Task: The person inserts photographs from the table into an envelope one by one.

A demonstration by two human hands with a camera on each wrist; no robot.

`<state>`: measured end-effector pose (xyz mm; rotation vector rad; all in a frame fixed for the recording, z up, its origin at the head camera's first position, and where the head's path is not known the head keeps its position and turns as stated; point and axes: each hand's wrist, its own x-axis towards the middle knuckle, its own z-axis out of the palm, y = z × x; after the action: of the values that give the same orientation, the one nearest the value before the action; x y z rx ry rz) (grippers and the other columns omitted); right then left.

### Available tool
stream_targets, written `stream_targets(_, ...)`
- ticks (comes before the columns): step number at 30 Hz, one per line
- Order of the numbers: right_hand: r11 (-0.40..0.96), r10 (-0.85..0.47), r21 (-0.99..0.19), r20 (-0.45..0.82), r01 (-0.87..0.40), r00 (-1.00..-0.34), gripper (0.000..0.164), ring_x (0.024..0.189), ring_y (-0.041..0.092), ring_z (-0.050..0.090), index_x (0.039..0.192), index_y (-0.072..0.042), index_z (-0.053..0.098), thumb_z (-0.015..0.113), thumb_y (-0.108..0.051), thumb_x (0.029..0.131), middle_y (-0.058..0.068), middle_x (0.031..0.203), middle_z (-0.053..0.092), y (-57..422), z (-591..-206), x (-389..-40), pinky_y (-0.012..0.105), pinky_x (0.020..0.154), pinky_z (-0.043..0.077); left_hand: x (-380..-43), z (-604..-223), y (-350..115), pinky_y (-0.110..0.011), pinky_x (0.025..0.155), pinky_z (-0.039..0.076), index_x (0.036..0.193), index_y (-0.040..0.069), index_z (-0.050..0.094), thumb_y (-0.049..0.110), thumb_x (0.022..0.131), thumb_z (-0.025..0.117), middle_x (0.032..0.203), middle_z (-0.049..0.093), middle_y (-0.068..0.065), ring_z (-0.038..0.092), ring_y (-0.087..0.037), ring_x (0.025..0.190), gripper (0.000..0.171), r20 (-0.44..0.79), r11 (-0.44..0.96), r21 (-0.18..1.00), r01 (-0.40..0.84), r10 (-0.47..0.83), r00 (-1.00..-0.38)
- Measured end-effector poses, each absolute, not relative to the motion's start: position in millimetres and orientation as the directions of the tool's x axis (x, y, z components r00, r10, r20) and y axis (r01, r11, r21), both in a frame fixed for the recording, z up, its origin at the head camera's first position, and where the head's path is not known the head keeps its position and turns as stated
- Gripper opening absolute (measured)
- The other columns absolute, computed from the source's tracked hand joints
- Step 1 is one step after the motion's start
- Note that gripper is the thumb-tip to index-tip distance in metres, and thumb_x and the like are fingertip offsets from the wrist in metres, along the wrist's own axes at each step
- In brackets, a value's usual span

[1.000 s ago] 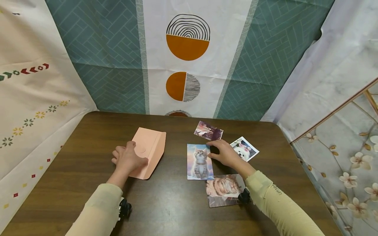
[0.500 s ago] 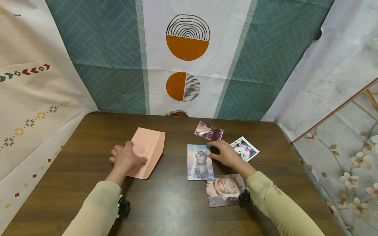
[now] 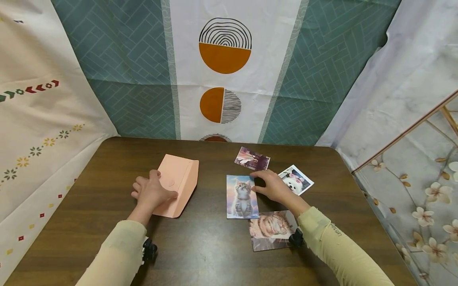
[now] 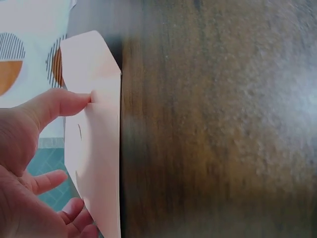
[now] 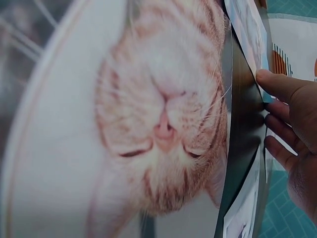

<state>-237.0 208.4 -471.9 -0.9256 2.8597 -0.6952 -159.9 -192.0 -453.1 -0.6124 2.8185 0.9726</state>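
Note:
A pink envelope (image 3: 179, 174) lies on the left part of the table, its flap folded out along the right side. My left hand (image 3: 152, 193) rests across it: the thumb presses near the flap fold, the other fingers spread at the left edge. In the left wrist view the thumb touches the paper face. My right hand (image 3: 273, 186) touches the right side of a grey kitten card (image 3: 239, 202) with thumb and fingertips. A photo of a sleeping orange cat (image 3: 272, 224) lies below, just under the card's lower corner or touching it; it fills the right wrist view.
A small purple-toned photo (image 3: 252, 159) lies at the back, and a white-bordered dog photo (image 3: 296, 178) lies partly behind my right hand. Patterned cloth (image 3: 229, 71) hangs behind the brown table (image 3: 200, 254), with more cloth at both sides.
My left hand and the envelope have shifted slightly to the left. The right hand and the kitten card have stayed in place.

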Motion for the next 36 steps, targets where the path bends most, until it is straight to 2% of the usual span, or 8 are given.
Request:
stream_targets(7,0.717,-0.574,-0.426,0.087,-0.551,-0.814,0.048,0.133,0.041,0.060,0.141,-0.004,0.068,0.080,-0.022,0.097,0.017,0.139,0.069,207.3,-470.1,-237.9,0.059,0.113,0.045,-156.4,-455.9,-193.1,-0.072,0.098,0.024,0.156,-0.004,0.035,0.028,0.074,0.088,0.136,0.031,-0.045,0.027,-0.060,0.127,0.103,-0.139,0.740,0.569,-0.357,-0.341,-0.930)
stream_targets(14,0.712,-0.569,-0.423,0.119,-0.560,-0.814,0.047,0.132,0.041,0.062,0.139,-0.004,0.068,0.081,-0.019,0.096,0.017,0.137,0.069,205.9,-471.1,-237.4,0.058,0.112,0.047,-152.0,-458.9,-193.6,-0.073,0.094,0.028,0.156,0.002,0.040,0.032,0.079,0.081,0.139,0.039,-0.040,0.030,-0.059,0.130,0.092,-0.021,0.796,0.542,-0.269,-0.307,-0.951)
stream_targets(23,0.650,-0.538,-0.484,0.251,-0.585,-0.805,0.029,0.100,0.028,0.074,0.124,-0.004,0.074,0.080,-0.005,0.095,0.013,0.116,0.073,203.0,-481.0,-239.3,0.047,0.088,0.060,-150.1,-456.2,-183.9,-0.074,0.101,0.028,0.148,0.000,0.049,0.026,0.079,0.079,0.144,0.038,-0.038,0.029,-0.057,0.136,0.080,0.108,0.791,0.584,-0.183,-0.300,-0.948)
stream_targets(29,0.624,-0.506,-0.545,0.265,-0.560,-0.821,0.021,0.096,0.026,0.075,0.115,-0.006,0.076,0.078,-0.002,0.095,0.010,0.109,0.075,201.2,-480.9,-241.0,0.045,0.086,0.061,-151.9,-457.0,-173.8,-0.073,0.106,0.027,0.143,-0.001,0.052,0.025,0.079,0.082,0.144,0.039,-0.037,0.032,-0.056,0.136,0.075,0.162,0.788,0.595,-0.157,-0.309,-0.937)
stream_targets(36,0.608,-0.470,-0.614,0.233,-0.503,-0.851,0.016,0.093,0.025,0.075,0.112,-0.005,0.076,0.077,-0.002,0.096,0.008,0.105,0.077,197.3,-477.0,-241.7,0.043,0.084,0.061,-155.1,-456.4,-160.2,-0.072,0.107,0.026,0.148,0.001,0.050,0.024,0.079,0.081,0.146,0.037,-0.036,0.030,-0.055,0.138,0.078,0.159,0.769,0.616,-0.171,-0.334,-0.929)
